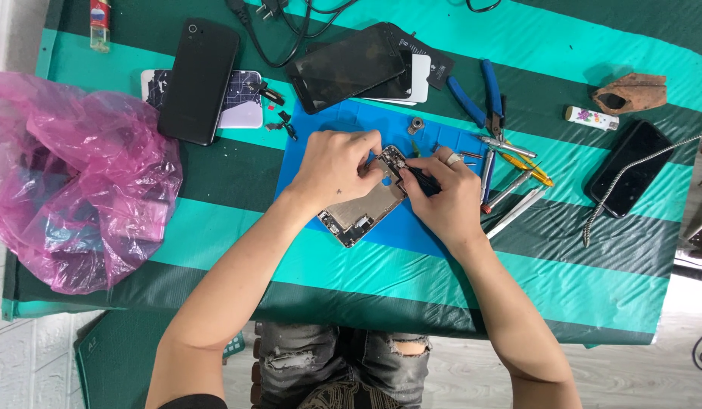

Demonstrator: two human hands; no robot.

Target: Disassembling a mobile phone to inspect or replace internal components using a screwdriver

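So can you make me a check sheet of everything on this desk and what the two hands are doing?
Surface: green and teal striped table cover with a blue rectangular work mat on it.
Job's things: opened phone body with bare metal insides lying on the mat.
Clutter: black phone back, stacked dark phone screens, blue-handled pliers, a bunch of thin hand tools, crumpled pink plastic bag, two lighters, another black phone.
Grippers: left hand presses on the phone body; right hand pinches a small black tool at it.
Cables: black cords at the top edge.
Surroundings: torn jeans knees, pale floor.
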